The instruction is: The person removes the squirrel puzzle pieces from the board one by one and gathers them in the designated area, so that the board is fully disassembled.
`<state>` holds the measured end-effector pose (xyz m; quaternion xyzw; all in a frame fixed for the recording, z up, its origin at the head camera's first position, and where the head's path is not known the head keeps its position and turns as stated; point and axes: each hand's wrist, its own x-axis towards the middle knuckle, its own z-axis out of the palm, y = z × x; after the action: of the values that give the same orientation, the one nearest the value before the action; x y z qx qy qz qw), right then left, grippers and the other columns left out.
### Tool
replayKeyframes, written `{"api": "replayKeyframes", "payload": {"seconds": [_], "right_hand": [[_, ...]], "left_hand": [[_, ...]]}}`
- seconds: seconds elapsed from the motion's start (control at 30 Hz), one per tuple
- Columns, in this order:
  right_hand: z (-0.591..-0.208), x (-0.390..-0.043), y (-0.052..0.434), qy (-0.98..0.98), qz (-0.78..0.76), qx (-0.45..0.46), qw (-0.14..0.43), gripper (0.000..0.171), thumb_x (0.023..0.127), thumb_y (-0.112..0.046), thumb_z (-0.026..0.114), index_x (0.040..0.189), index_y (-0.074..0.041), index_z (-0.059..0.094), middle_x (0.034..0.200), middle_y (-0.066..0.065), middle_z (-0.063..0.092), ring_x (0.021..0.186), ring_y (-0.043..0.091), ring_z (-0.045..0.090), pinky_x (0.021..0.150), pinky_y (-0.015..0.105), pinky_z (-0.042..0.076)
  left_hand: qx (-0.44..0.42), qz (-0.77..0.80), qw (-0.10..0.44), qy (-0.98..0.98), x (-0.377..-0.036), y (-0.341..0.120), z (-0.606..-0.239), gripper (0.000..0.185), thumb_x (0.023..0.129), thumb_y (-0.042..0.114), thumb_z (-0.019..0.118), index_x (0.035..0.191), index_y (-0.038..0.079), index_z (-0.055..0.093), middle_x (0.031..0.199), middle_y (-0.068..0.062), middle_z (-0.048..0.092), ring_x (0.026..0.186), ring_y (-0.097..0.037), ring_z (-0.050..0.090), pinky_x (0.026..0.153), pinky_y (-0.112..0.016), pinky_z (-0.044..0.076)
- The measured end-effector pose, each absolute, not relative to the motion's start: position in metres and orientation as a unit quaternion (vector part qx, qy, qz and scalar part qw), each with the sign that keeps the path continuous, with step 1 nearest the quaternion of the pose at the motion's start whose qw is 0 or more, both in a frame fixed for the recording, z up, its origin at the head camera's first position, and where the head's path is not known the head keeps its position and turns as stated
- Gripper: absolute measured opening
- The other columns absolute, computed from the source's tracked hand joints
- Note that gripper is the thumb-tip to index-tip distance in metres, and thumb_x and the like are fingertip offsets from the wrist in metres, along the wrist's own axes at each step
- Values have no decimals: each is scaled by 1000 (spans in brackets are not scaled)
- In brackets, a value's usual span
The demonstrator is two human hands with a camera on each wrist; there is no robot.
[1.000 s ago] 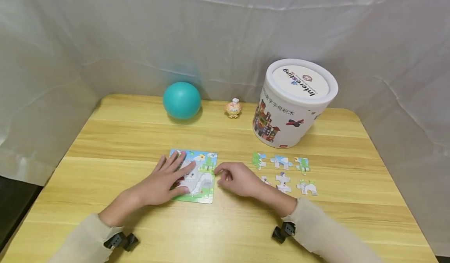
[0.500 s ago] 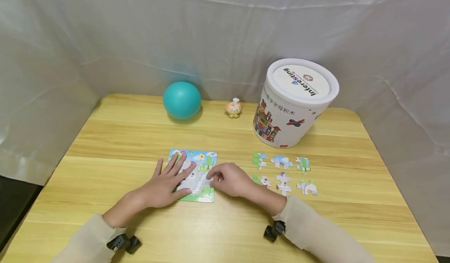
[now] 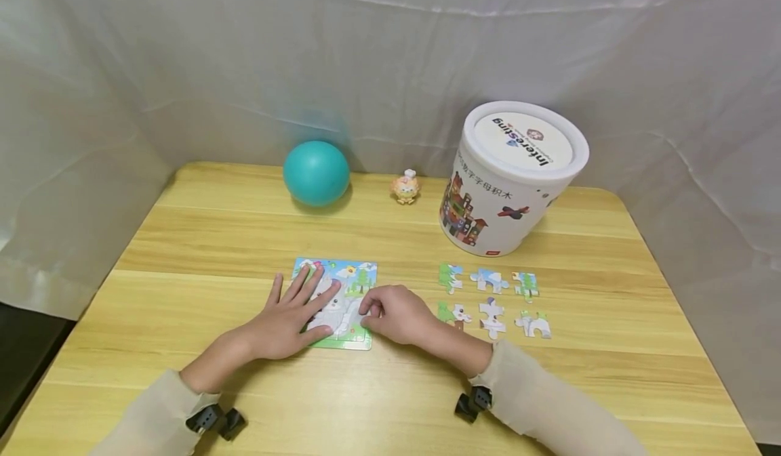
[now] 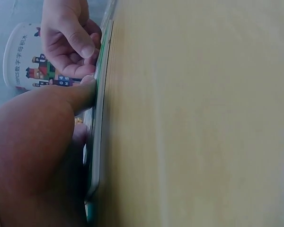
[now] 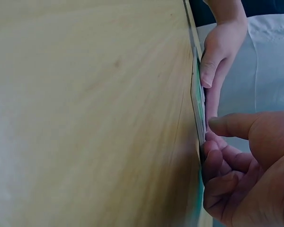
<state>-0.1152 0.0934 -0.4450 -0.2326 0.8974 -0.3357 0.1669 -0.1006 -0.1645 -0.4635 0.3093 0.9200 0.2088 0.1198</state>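
Puzzle tray (image 3: pixel 348 345), animal picture (image 3: pixel 333 315) inside, six loose pieces (image 3: pixel 488 280) beside, lidded tub (image 3: pixel 503 195)

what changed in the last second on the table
The right hand moved left, from beside the right edge of the puzzle to just over that edge, so more of the lower-left loose piece shows past the forearm. The left hand shifted only slightly on the puzzle. Nothing was visibly picked up or let go. The ball, figurine and tub stayed put.
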Motion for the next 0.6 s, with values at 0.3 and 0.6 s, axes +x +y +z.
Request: {"api": "replayKeyframes", "payload": {"seconds": [0.3, 0.6], "right_hand": [[-445, -115, 93, 906, -318, -225, 168, 11, 90, -19, 79, 90, -15, 69, 69, -7, 54, 60, 8, 47, 62, 26, 42], [-445, -113, 92, 905, -321, -223, 170, 14, 89, -19, 81, 92, -13, 69, 71, -6, 53, 62, 9, 45, 63, 27, 42]], "left_hand": [[304, 205, 122, 922, -101, -164, -465, 72, 105, 45, 54, 163, 16, 25, 169, -22, 3, 154, -43, -6, 114, -71, -11], [314, 218, 106, 918, -101, -166, -468, 72, 104, 50, 50, 164, 19, 25, 168, -25, 5, 154, -44, -5, 113, -72, -11]]}}
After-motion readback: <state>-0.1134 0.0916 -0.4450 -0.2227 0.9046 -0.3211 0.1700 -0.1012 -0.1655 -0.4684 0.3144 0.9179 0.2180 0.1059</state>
